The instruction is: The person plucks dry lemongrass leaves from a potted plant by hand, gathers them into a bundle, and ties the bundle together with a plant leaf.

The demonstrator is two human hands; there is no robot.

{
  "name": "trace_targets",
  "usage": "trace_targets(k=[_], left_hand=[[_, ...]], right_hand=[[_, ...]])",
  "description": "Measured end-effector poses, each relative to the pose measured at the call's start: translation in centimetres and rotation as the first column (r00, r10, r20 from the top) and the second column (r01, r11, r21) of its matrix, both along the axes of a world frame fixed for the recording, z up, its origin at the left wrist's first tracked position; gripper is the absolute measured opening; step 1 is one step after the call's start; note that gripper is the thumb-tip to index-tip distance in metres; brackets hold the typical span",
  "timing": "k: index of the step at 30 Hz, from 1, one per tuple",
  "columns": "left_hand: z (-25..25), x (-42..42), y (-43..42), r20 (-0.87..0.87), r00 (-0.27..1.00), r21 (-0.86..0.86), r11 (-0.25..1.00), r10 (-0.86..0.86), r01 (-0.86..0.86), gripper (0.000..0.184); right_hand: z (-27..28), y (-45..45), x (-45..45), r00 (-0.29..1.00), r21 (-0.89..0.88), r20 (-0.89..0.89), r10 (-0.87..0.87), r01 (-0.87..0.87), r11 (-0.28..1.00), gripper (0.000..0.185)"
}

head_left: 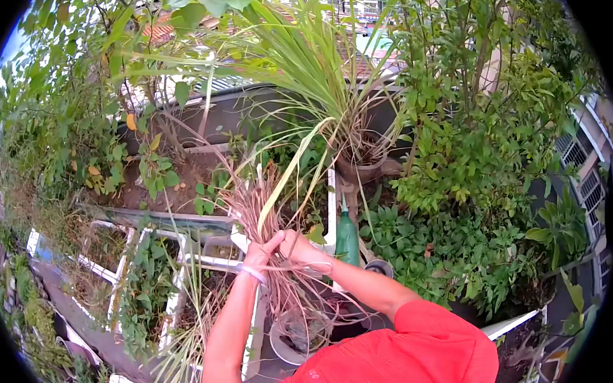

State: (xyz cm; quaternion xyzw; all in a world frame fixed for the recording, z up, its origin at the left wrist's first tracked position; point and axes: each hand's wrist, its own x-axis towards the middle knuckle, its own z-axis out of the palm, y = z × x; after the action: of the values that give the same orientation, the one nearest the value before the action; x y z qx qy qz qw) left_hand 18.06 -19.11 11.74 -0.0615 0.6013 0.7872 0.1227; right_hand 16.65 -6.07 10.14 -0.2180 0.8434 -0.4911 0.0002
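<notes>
Both my hands are closed around a bundle of dry, brownish-pink grass stalks (289, 291). My left hand (260, 253), with a pale band at its wrist, grips the middle of the bundle. Right beside it, touching, my right hand (302, 251) holds the same stalks. Their upper ends fan out above the hands, and loose ends hang down below. A long yellowed leaf (285, 180) runs from the bundle up towards a tall green grass plant (320, 67) in a round pot (360, 171). My fingertips are partly hidden.
A green bottle (347, 243) stands right of my hands. Below the bundle is a round grey pot (286, 348). White-edged planter frames (176, 289) lie to the left. Leafy shrubs (468, 144) crowd the right, and a dark low wall (227, 111) runs behind.
</notes>
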Motion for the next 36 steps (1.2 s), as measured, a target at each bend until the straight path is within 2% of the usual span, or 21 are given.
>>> trace_targets(k=[1,2,3,5,6,7,9,10,12,14,15,17,19,20,23,25,29,31,33,35,36], left_hand=[[-0.1,-0.8,1.0,0.059,0.998,0.117,0.993,-0.004,-0.003,0.031],[0.0,-1.6,1.6,0.137,0.99,0.21,0.978,-0.03,0.0,0.031],[0.1,-2.3,2.1,0.222,0.973,0.301,0.954,-0.058,-0.012,0.032],[-3.2,-5.0,2.2,0.353,0.918,0.358,0.932,-0.182,0.047,0.014],[-2.7,-5.0,2.7,0.396,0.909,0.324,0.946,-0.132,-0.004,0.012],[-1.7,-5.0,3.3,0.436,0.896,0.282,0.958,-0.079,-0.053,0.01],[-2.7,-6.0,3.7,0.366,0.93,0.226,0.972,-0.027,-0.061,0.01],[-4.9,-7.1,3.3,0.346,0.938,0.205,0.976,0.003,-0.079,0.014],[-6.1,-8.3,2.7,0.287,0.958,0.213,0.973,0.022,-0.086,0.02],[-4.8,-8.3,2.8,0.295,0.956,0.264,0.961,0.003,-0.084,0.027],[-4.6,-8.6,2.5,0.3,0.954,0.305,0.948,-0.011,-0.085,0.025],[-4.9,-9.6,2.2,0.274,0.961,0.309,0.942,0.044,-0.131,0.024],[-2.9,-9.5,1.5,0.338,0.941,0.285,0.954,-0.009,-0.093,0.012],[-3.5,-10.0,0.3,0.362,0.93,0.292,0.955,-0.064,-0.048,0.012],[-3.0,-9.4,-0.3,0.375,0.915,0.226,0.972,-0.148,0.064,0.019],[-2.3,-8.7,0.2,0.364,0.912,0.085,0.982,-0.188,0.168,0.022],[-1.2,-7.9,1.2,0.371,0.905,-0.093,0.962,-0.207,0.258,0.023],[-0.5,-7.5,1.9,0.311,0.938,-0.185,0.958,-0.153,0.218,0.023],[-1.5,-8.2,2.7,0.29,0.947,-0.064,0.985,-0.136,0.161,0.022],[0.2,-8.8,5.3,0.194,0.973,-0.12,0.981,-0.128,0.153,0.016],[0.4,-9.3,6.4,0.152,0.979,-0.16,0.975,-0.132,0.157,0.016]], right_hand=[[1.6,0.1,-0.1,0.991,0.157,0.112,-0.077,0.059,0.986,0.03],[1.6,0.6,-0.5,0.996,-0.03,0.08,0.03,-0.028,0.999,0.027],[-0.9,0.8,-2.0,0.996,0.109,0.088,0.016,-0.025,0.994,0.025],[3.1,2.2,-1.3,0.975,0.245,0.204,0.084,-0.133,0.96,0.025],[3.6,2.9,-1.4,0.96,0.059,0.227,0.166,-0.184,0.981,0.024],[-1.4,2.5,-3.7,0.972,0.106,0.204,0.114,-0.137,0.985,0.024],[-3.4,2.3,-4.5,0.99,0.026,0.076,0.121,-0.123,0.992,0.024],[-4.3,2.1,-5.8,0.951,-0.017,0.237,0.201,-0.202,0.979,0.024],[-0.2,3.3,-4.5,0.931,-0.147,0.312,0.19,-0.15,0.978,0.019],[-1.1,4.2,-4.8,0.787,-0.469,0.494,0.369,-0.116,0.876,0.014],[2.1,4.9,-3.6,0.8,-0.55,0.457,0.388,-0.088,0.83,0.017],[1.1,7.2,-4.4,0.75,-0.599,0.507,0.425,-0.048,0.799,0.023],[2.0,10.7,-5.5,0.886,-0.417,0.445,0.129,0.077,0.905,0.03],[1.2,13.1,-6.8,0.863,-0.415,0.504,-0.009,0.252,0.874,0.029],[-3.5,19.7,-13.0,0.663,-0.403,0.716,-0.219,0.648,0.647,0.024],[-4.5,20.6,-16.7,0.562,-0.373,0.807,-0.184,0.725,0.58,0.023],[-7.4,20.7,-23.8,0.687,-0.678,0.715,0.132,0.633,0.374,0.028],[-3.6,20.2,-23.6,0.703,-0.696,0.711,0.024,0.697,0.175,0.017],[-0.8,21.7,-23.2,0.68,-0.673,0.722,-0.13,0.733,0.096,0.014],[0.4,23.9,-22.9,0.81,-0.796,0.586,0.021,0.58,-0.175,0.014],[1.0,25.0,-22.2,0.827,-0.806,0.562,0.014,0.552,-0.212,0.013]])
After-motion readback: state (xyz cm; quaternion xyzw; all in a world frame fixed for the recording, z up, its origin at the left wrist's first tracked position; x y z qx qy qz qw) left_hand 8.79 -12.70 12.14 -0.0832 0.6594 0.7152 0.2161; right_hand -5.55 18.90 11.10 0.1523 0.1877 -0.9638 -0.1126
